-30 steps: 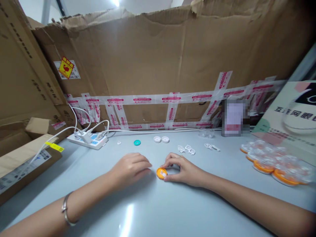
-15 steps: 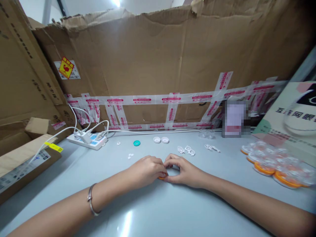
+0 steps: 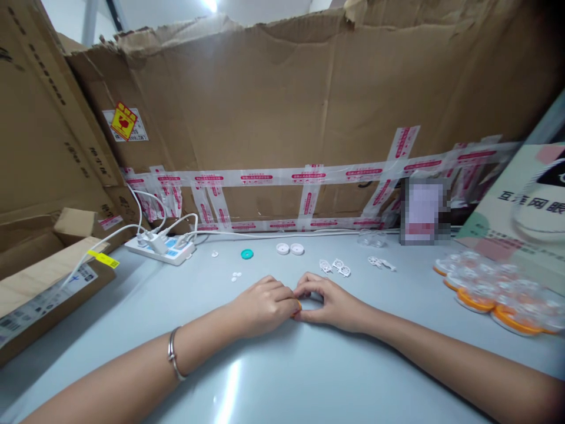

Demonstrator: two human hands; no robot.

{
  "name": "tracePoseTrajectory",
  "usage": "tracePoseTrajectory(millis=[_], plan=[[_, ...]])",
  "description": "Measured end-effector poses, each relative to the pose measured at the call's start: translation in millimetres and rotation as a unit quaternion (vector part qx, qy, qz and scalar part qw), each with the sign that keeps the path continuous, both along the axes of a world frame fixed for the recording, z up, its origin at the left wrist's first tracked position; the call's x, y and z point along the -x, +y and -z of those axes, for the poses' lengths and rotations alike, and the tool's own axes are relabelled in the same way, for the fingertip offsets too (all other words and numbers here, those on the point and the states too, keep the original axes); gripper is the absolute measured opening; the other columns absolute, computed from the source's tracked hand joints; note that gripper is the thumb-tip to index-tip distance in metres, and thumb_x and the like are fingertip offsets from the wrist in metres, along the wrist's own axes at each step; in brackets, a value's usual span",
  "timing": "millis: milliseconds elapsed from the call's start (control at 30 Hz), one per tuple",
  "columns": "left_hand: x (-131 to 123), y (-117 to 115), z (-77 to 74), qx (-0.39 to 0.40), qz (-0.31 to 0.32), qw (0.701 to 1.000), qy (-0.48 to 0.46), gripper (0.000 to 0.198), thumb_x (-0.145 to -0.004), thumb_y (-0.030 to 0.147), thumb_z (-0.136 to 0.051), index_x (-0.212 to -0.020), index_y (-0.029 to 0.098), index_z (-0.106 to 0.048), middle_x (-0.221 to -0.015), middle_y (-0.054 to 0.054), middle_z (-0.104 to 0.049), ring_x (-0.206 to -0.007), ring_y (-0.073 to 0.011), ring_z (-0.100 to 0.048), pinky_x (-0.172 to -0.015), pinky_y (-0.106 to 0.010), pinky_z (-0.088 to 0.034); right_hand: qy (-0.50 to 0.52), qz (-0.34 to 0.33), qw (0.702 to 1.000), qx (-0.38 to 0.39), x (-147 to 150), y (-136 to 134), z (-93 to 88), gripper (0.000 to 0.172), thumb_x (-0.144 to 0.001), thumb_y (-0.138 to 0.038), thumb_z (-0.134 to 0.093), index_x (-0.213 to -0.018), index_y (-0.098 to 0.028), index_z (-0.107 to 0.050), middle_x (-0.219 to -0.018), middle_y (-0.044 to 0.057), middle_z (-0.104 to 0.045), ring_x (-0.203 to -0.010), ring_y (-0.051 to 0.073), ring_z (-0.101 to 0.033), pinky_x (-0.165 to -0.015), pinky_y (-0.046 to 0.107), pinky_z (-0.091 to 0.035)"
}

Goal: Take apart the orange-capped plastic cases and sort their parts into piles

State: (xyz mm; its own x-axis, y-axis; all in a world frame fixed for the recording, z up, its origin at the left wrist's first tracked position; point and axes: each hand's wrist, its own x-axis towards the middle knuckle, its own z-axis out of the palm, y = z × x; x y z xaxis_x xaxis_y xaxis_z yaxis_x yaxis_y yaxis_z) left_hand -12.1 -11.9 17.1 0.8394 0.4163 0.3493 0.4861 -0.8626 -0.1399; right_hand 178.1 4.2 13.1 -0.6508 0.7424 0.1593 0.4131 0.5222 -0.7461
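Observation:
A small orange piece (image 3: pixel 299 307) is pinched between my two hands, mostly covered by fingers, so its full shape is hidden. My left hand (image 3: pixel 268 306) wraps over it from the left, fingers closed. From the right, the thumb and fingertips of my right hand (image 3: pixel 324 301) curve round and press on its edge. Beyond the hands lie two white round parts (image 3: pixel 289 249), a teal ring-shaped disc (image 3: pixel 247 254), several white openwork pieces (image 3: pixel 335 267) and several tiny white discs (image 3: pixel 236 276).
A white power strip (image 3: pixel 161 250) with plugged-in cables lies back left, beside an open cardboard box (image 3: pixel 53 282). At right are several clear-domed orange pieces (image 3: pixel 494 294) and a printed box (image 3: pixel 525 206). Clear parts (image 3: pixel 371 238) sit near the large cardboard wall (image 3: pixel 265 118).
My left hand has turned slightly over the orange piece, now hiding more of it. The whole view has shifted a little; the loose parts lie as before.

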Motion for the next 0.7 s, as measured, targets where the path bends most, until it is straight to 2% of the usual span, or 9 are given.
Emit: tracePoseTrajectory(millis=[200, 467, 600, 700], plan=[[-1, 5, -2.9, -0.027, 0.043, 0.999, -0.011, 0.017, -0.087, 0.017, -0.044, -0.082, 0.017, -0.060, -0.076, -0.001, -0.065, -0.072, -0.0103, -0.058, -0.071, -0.025, -0.039, 0.007, -0.005, 1.000, -0.012, 0, 1, 3.6, 0.015, -0.067, -0.030, -0.067, -0.079, -0.020, -0.065, -0.081, 0.001, -0.055, -0.079, 0.015, -0.053, -0.074, 0.027, -0.043], [-5, 6, 5.3, -0.045, 0.037, 0.997, -0.059, 0.018, -0.083, 0.015, -0.043, -0.077, 0.016, -0.060, -0.072, 0.000, -0.066, -0.068, -0.0104, -0.057, -0.071, -0.025, -0.038, 0.008, -0.009, 1.000, -0.021, 1, 1, 4.4, 0.013, -0.068, -0.029, -0.066, -0.077, -0.020, -0.063, -0.080, 0.001, -0.055, -0.078, 0.016, -0.053, -0.073, 0.027, -0.042], [-2, 3, -7.1, -0.087, 0.041, 0.995, -0.027, 0.018, -0.084, 0.015, -0.043, -0.074, 0.016, -0.057, -0.069, 0.000, -0.064, -0.065, -0.0104, -0.055, -0.070, -0.026, -0.037, 0.003, 0.005, 1.000, -0.009, 2, -2, -0.3, 0.014, -0.067, -0.028, -0.066, -0.077, -0.019, -0.064, -0.080, 0.002, -0.054, -0.077, 0.016, -0.053, -0.073, 0.028, -0.043], [13, 5, -20.8, -0.124, 0.038, 0.991, 0.026, 0.021, -0.086, 0.015, -0.040, -0.072, 0.016, -0.056, -0.067, 0.000, -0.062, -0.063, -0.0110, -0.054, -0.071, -0.028, -0.036, -0.001, 0.008, 1.000, 0.009, 2, -4, -4.0, 0.019, -0.067, -0.028, -0.066, -0.084, -0.020, -0.066, -0.085, 0.003, -0.056, -0.081, 0.017, -0.054, -0.077, 0.030, -0.043]])
